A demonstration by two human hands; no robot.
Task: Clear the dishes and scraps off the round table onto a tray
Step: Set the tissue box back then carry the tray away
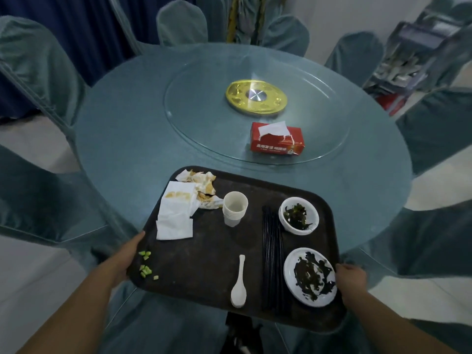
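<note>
The tray [204, 256], dark and rounded at the corners, sat at 6 o'clock of the round tabletop [122, 139], its near half hanging past the edge toward the person. The left hand [127, 256] gripped its 9 o'clock rim and the right hand [351, 279] its 3 o'clock rim, each grip clamped on the edge.

The clearing looked close to finished: every dish and scrap in view already lay on the tray. On it were 1 stack of white cups [235, 208] at 12 o'clock, 1 bowl [298, 215] with dark greens at 2 o'clock, 1 plate [310, 277] smeared with the same at 4 o'clock, 1 bundle of black chopsticks [273, 256] between centre and dishes, 1 white spoon [239, 284] at 6 o'clock, a heap of stained napkins [178, 208] at 10 o'clock, and a scatter of green scraps [146, 267] at 8 o'clock, too small to count surely.

Left on the glass turntable [204, 118] was only 1 red tissue box [277, 139], probably meant to stay. What remained seemed to be carrying the tray away.
</note>
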